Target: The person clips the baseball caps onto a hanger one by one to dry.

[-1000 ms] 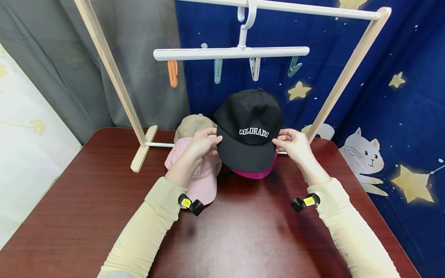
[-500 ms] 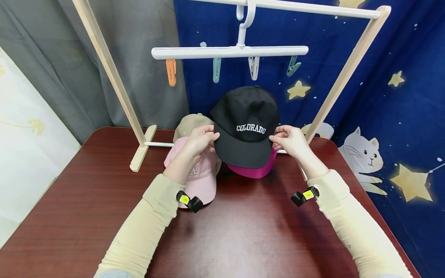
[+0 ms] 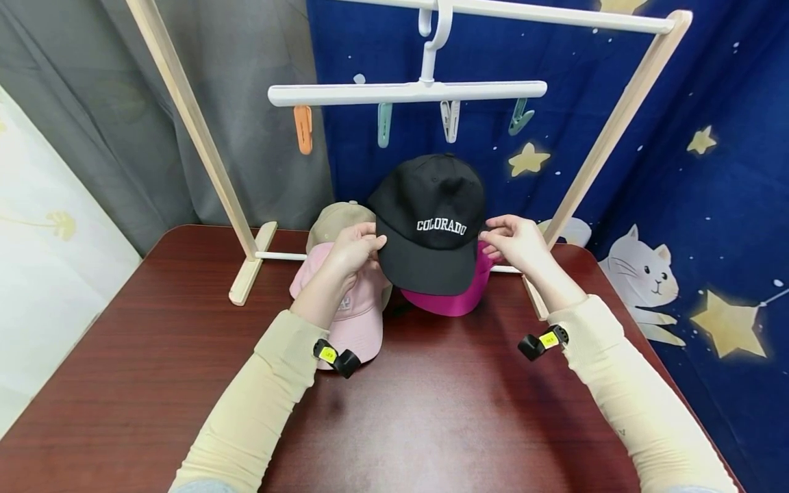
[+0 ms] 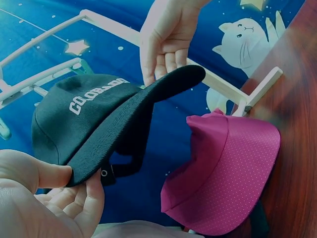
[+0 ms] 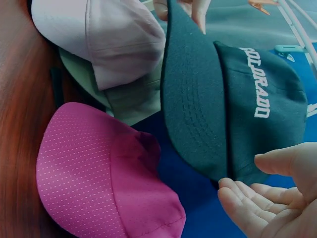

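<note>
A black baseball cap with white COLORADO lettering is held up in front of the rack, brim toward me. My left hand pinches one end of its brim, thumb on top and fingers underneath, as the left wrist view shows. On the opposite side, my right hand has its fingertips right at the cap's lower edge, with thumb and fingers spread apart. Below and behind the black cap is a magenta cap with a dotted brim. A pink cap overlaps a beige cap beside my left hand.
A white hanger hangs from the wooden rack's top bar. Under it are an orange clip, a teal clip, a white clip and a green clip. Everything stands on a reddish-brown table.
The black cap has moved slightly left and up with my left hand. My right thumb has come away from the brim, and more of the magenta cap shows.
</note>
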`<state>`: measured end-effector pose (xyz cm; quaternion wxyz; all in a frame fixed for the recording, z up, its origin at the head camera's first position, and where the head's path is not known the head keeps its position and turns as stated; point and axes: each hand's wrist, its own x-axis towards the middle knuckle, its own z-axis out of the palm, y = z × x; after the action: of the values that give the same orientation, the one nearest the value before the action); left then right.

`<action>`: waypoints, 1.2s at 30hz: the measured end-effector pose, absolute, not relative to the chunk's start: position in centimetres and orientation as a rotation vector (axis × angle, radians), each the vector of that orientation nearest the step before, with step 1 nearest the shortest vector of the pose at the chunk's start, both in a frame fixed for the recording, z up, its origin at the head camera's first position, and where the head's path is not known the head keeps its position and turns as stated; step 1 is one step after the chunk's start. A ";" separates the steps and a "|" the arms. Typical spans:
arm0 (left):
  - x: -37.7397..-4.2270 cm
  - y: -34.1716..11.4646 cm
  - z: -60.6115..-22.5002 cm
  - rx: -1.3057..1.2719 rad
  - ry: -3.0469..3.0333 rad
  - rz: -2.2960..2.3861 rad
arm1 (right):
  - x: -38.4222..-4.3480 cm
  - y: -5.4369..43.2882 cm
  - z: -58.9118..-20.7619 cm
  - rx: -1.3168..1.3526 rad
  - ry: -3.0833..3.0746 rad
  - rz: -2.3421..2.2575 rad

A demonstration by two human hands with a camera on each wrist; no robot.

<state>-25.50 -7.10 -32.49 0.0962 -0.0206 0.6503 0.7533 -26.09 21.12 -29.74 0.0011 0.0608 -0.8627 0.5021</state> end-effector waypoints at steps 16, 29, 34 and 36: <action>-25.6 -7.1 -33.1 -0.078 1.921 2.248 | -27.3 19.5 -26.4 0.359 -2.260 1.573; -25.7 -7.2 -33.5 -0.101 1.898 2.273 | -29.3 17.8 -24.0 0.362 -2.194 1.738; -25.8 -7.2 -33.6 -0.093 1.885 2.287 | -29.9 17.1 -23.2 0.421 -2.215 1.798; -25.8 -7.2 -33.6 -0.092 1.882 2.287 | -30.0 16.8 -22.9 0.434 -2.221 1.819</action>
<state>-25.79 -7.19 -33.64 0.0890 -0.0309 0.6326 0.7688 -30.04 16.83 -22.90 0.1190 0.1485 -0.7596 0.6220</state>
